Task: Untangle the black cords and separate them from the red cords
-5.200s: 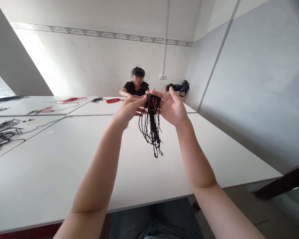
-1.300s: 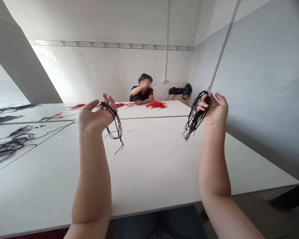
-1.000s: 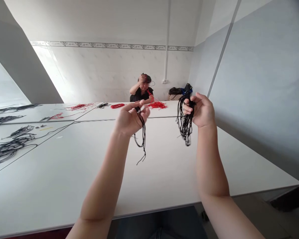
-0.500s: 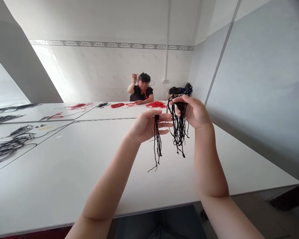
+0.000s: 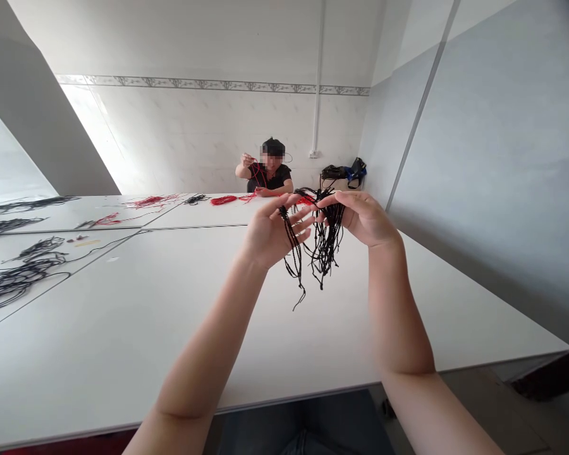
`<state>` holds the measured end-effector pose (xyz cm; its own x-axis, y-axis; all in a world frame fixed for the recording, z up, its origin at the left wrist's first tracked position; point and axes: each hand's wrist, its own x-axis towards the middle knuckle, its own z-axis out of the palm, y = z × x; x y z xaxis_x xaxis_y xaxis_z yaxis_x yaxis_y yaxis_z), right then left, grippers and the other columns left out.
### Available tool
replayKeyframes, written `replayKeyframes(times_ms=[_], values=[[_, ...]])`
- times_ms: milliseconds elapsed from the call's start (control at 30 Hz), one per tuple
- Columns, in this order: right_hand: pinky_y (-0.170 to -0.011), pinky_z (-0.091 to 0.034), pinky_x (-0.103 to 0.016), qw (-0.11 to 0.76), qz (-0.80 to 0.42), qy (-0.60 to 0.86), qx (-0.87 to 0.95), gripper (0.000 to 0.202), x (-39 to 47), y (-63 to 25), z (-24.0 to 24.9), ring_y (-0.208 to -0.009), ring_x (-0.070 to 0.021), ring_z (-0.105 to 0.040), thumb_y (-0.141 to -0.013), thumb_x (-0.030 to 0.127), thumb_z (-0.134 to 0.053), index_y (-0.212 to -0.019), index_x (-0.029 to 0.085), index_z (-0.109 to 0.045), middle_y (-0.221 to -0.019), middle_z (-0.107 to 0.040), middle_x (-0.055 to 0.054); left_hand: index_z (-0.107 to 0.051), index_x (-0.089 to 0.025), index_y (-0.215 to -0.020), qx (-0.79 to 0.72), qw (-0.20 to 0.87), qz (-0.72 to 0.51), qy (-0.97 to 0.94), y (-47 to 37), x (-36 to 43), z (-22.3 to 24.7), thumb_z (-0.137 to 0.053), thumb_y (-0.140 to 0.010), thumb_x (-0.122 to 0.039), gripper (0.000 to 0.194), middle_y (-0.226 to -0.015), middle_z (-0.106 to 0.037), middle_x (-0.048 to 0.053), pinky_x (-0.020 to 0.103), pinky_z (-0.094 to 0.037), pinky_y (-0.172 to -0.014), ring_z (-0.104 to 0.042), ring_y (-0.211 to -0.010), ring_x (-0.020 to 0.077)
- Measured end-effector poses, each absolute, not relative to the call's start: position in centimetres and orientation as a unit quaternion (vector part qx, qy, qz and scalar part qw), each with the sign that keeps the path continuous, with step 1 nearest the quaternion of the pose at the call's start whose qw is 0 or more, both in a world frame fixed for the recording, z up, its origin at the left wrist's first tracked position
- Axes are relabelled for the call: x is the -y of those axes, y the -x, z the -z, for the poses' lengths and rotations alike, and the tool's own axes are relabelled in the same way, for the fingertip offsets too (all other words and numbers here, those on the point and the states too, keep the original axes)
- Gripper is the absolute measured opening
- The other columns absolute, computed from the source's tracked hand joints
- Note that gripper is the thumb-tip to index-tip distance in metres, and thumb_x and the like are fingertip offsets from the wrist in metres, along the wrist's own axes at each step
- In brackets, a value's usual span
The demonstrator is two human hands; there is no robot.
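Left hand [image 5: 265, 239]: fingers apart, slim black braided-cord bunch [image 5: 294, 251] draped from it
Right hand [image 5: 372, 222]: fingers curled round thicker black-cord bunch [image 5: 330, 243], over white table [image 5: 322, 347]
Tangle risk: loose ends hang close

black braided cords [image 5: 328, 243], looped, dangling in two bunches above table [image 5: 171, 328]

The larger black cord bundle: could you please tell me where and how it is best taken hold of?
Probably pinch the larger bundle at its top, by the right hand, coming from the side of the left hand; the cords gather there, while below they spread into loose loops and ends.
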<state>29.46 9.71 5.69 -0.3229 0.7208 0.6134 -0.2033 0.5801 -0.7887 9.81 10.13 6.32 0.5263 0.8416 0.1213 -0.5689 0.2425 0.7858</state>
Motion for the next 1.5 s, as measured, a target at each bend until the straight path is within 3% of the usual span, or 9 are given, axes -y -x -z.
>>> replayKeyframes(times_ms=[233, 333, 433, 733, 1000, 1200, 1333, 1500], values=[[-0.080, -0.052, -0.032, 0.562, -0.415, 0.186, 0.691, 0.027, -9.7, -29.9, -5.6, -0.084, -0.0186, -0.065, -0.087, 0.042, -0.060, -0.087, 0.020, -0.076, -0.097, -0.070, -0.007, -0.058, -0.017, -0.074, -0.141, 0.760, -0.560, -0.297, -8.2, -10.8, -7.2, -0.062, -0.079, -0.018, 0.007, -0.078, -0.070, 0.003, 0.029, -0.055, -0.069, -0.069, -0.078, 0.0177], [-0.080, -0.052, -0.032, 0.581, -0.418, 0.186, 0.673, 0.026, -9.8, -30.0, -5.6, -0.083, -0.0184, -0.066, -0.086, 0.041, -0.062, -0.088, 0.020, -0.076, -0.098, -0.070, -0.007, -0.062, -0.017, -0.083, -0.108, 0.752, -0.573, -0.308, -7.0, -10.6, -7.8, -0.058, -0.082, -0.017, 0.003, -0.076, -0.070, 0.002, 0.029, -0.055, -0.068, -0.069, -0.071, 0.0158], [-0.078, -0.053, -0.030, 0.629, -0.416, 0.187, 0.629, 0.025, -10.0, -30.2, -5.6, -0.081, -0.0170, -0.066, -0.083, 0.041, -0.065, -0.087, 0.019, -0.075, -0.095, -0.070, -0.006, -0.063, -0.018, -0.099, -0.078, 0.749, -0.581, -0.308, -5.5, -10.7, -8.4, -0.053, -0.087, -0.019, 0.015, -0.071, -0.070, 0.000, 0.027, -0.054, -0.065, -0.066, -0.060, 0.0122], [-0.063, -0.055, -0.027, 0.802, -0.396, 0.188, 0.407, 0.016, -12.3, -33.5, -4.9, -0.066, -0.0132, -0.062, -0.075, 0.034, -0.066, -0.068, 0.020, -0.063, -0.074, -0.064, -0.001, -0.044, -0.023, -0.132, -0.025, 0.736, -0.625, -0.261, -1.8, -10.6, -9.6, -0.037, -0.095, -0.022, 0.038, -0.065, -0.068, -0.004, 0.026, -0.050, -0.055, -0.056, -0.051, 0.0114], [-0.057, -0.052, -0.021, 0.882, -0.398, 0.112, 0.228, 0.014, -12.7, -37.4, -4.1, -0.052, -0.0052, -0.052, -0.080, 0.019, -0.050, -0.066, 0.019, -0.050, -0.070, -0.055, 0.003, -0.043, -0.024, -0.130, 0.000, 0.680, -0.683, -0.265, 0.7, -10.0, -9.8, -0.033, -0.097, -0.019, 0.034, -0.062, -0.065, -0.008, 0.019, -0.050, -0.061, -0.053, -0.052, 0.0069], [-0.053, -0.051, -0.022, 0.866, -0.420, 0.137, 0.232, 0.011, -12.5, -37.1, -4.1, -0.051, -0.0063, -0.050, -0.078, 0.020, -0.051, -0.067, 0.019, -0.051, -0.071, -0.057, 0.002, -0.039, -0.016, -0.133, -0.010, 0.716, -0.643, -0.271, -0.1, -10.7, -9.4, -0.038, -0.093, -0.016, 0.040, -0.064, -0.065, -0.003, 0.021, -0.051, -0.057, -0.055, -0.055, 0.0092], [-0.055, -0.051, -0.024, 0.815, -0.443, 0.178, 0.330, 0.013, -12.5, -35.5, -4.2, -0.052, -0.0074, -0.051, -0.075, 0.027, -0.061, -0.066, 0.020, -0.053, -0.070, -0.058, 0.003, -0.053, -0.009, -0.118, -0.067, 0.760, -0.560, -0.323, -2.6, -11.4, -8.9, -0.038, -0.090, -0.016, 0.032, -0.063, -0.063, 0.003, 0.019, -0.051, -0.051, -0.057, -0.053, 0.0094], [-0.054, -0.049, -0.026, 0.706, -0.477, 0.228, 0.471, 0.022, -11.5, -33.0, -4.6, -0.052, -0.0096, -0.050, -0.073, 0.036, -0.069, -0.061, 0.020, -0.059, -0.066, -0.059, 0.000, -0.064, -0.007, -0.098, -0.163, 0.753, -0.471, -0.428, -6.9, -11.5, -7.2, -0.053, -0.081, -0.006, 0.020, -0.067, -0.064, 0.005, 0.012, -0.045, -0.044, -0.063, -0.060, 0.0094]])
